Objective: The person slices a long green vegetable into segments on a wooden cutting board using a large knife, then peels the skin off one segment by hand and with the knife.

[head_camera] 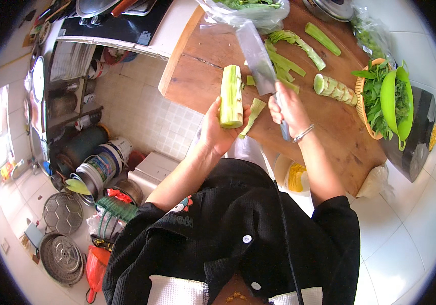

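My left hand (218, 129) grips a thick, partly peeled celtuce stem (231, 97), held up near the edge of the wooden table (210, 72). Brown-edged skin still shows along the stem's right side. In my right hand (292, 106) is a cleaver (256, 57), held by its grey handle; the broad blade points away from me, to the right of the stem and apart from it. A strip of peel (254, 117) hangs or lies by my left fingers. Further green peelings (284, 65) lie on the table beyond the blade.
An unpeeled stem piece (334, 88) lies right, beside an orange basket (361, 103) of leaves and a green colander (391, 103). A peeled piece (322, 38) lies farther back. Plastic bags (256, 19) of greens stand at the far edge. The stove counter (122, 23) is left.
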Tool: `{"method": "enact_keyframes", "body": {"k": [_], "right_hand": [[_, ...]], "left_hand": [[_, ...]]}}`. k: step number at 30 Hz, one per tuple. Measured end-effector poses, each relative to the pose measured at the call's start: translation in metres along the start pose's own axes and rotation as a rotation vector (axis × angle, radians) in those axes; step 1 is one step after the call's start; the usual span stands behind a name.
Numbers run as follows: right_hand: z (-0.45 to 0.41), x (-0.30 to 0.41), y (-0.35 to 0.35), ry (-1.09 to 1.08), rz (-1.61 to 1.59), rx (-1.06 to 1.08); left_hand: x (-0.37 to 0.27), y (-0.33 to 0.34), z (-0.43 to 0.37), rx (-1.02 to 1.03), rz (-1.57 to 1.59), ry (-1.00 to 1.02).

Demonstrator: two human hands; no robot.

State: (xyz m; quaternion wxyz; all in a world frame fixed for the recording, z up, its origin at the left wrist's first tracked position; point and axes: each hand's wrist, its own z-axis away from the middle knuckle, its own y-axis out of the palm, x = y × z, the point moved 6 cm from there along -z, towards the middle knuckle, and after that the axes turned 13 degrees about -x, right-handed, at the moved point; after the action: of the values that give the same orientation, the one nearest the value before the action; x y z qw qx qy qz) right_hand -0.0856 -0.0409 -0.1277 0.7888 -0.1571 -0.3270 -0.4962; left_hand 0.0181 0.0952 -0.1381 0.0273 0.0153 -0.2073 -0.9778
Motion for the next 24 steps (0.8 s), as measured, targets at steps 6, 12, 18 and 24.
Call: {"method": "enact_keyframes", "body": {"k": [6, 12, 18, 24], "right_hand": [[0.030, -0.001, -0.026, -0.579, 0.568, -0.131], [0.155, 0.011, 0.000, -0.932, 1.202, 0.053], [0.167, 0.012, 0.004, -1.062, 1.095, 0.045], [0.163, 0.010, 0.002, -1.041, 1.071, 0.029]], "left_hand": [[-0.003, -0.001, -0.008, 0.079, -0.019, -0.053], [0.008, -0.009, -0.024, 0.298, 0.049, -0.107], [0.011, 0.002, -0.007, 0.055, -0.127, -0.075], [0.013, 0.007, -0.005, 0.030, -0.134, -0.049]]}}
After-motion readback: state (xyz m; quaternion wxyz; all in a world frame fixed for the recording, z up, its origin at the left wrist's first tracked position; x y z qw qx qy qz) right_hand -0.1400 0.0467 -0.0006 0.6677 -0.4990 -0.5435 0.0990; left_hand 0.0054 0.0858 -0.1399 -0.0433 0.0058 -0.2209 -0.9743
